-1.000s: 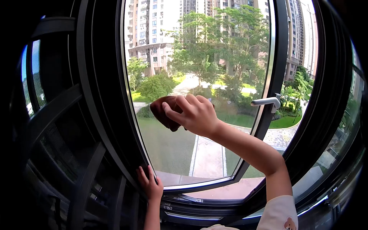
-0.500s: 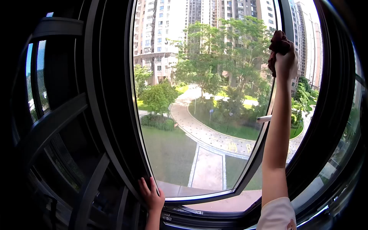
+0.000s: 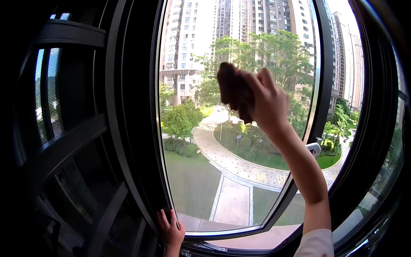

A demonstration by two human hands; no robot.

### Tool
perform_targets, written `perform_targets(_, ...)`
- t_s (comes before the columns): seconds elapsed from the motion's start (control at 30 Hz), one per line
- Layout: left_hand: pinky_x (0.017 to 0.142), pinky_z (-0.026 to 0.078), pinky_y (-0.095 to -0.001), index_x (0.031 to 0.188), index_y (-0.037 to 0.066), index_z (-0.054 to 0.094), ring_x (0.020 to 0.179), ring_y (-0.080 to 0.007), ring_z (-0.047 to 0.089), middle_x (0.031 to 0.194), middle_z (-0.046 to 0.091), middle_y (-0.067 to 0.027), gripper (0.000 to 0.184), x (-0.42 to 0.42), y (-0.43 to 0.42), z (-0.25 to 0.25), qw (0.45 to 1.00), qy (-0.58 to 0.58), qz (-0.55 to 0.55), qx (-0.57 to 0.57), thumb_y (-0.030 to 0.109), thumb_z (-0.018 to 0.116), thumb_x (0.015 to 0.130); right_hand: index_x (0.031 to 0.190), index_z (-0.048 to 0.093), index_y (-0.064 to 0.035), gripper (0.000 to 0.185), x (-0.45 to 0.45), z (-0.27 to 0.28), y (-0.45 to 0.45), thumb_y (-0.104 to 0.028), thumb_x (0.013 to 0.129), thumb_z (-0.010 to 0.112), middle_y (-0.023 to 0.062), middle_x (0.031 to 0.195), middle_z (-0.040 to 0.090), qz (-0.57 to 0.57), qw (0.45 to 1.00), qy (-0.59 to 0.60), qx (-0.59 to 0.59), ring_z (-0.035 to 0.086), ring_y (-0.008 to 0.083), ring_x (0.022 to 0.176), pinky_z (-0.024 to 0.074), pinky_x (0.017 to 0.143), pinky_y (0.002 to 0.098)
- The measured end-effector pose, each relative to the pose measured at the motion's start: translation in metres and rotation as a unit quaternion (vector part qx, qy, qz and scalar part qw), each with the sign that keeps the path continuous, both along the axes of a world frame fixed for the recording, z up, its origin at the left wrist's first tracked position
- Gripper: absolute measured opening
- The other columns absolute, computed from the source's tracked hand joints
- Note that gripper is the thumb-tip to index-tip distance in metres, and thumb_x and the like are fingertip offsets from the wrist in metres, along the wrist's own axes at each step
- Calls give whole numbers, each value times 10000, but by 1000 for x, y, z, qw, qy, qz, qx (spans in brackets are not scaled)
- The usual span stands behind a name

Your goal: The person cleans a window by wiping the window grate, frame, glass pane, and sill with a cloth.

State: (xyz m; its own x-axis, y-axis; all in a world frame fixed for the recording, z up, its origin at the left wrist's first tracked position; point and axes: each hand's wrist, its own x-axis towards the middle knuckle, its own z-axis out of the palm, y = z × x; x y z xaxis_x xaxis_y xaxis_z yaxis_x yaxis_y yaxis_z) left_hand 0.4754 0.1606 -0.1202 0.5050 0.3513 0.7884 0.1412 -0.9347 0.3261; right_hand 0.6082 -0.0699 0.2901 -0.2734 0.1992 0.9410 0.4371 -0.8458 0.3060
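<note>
My right hand (image 3: 270,99) is wrapped round a dark brown cloth (image 3: 235,91), held against or just in front of the upper middle of the window pane (image 3: 192,171); contact with the glass cannot be made out. My left hand (image 3: 172,227) rests with fingers apart on the dark window frame (image 3: 162,188) at the pane's lower left corner, holding nothing. Part of a light window handle (image 3: 314,147) shows behind my right forearm, on the right side of the frame.
Black horizontal bars (image 3: 72,135) and mesh screens stand at the left. A metal hinge arm (image 3: 209,246) lies along the sill below the pane. Outside are trees (image 3: 274,55), tall buildings and a curved paved path (image 3: 214,145).
My right hand went with the cloth from the pane's middle up to the right frame, then back left to the upper middle. The view has tilted up and shifted left. My left hand stays on the frame.
</note>
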Motion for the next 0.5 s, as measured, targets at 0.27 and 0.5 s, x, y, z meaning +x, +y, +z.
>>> perform_targets(0.27, 952, 240, -514, 1238, 103, 378, 1204, -424, 230, 1317, 233, -218, 579, 0, -2, 1, 1000, 17, 11, -6, 110, 554, 686, 1006, 527, -180, 307, 57, 85, -132, -203, 709, 603, 103, 904, 601, -72, 949, 95, 292, 585, 277, 819, 465, 676, 398)
perform_targets(0.5, 954, 238, -506, 1218, 96, 409, 1192, -427, 250, 1309, 250, -217, 569, -4, -3, 5, 1000, 10, 1, -18, 117, 561, 670, 953, 571, -199, 209, 6, 86, 11, -233, 748, 598, 61, 783, 571, 31, 991, -12, 129, 549, 158, 506, 437, 397, 240)
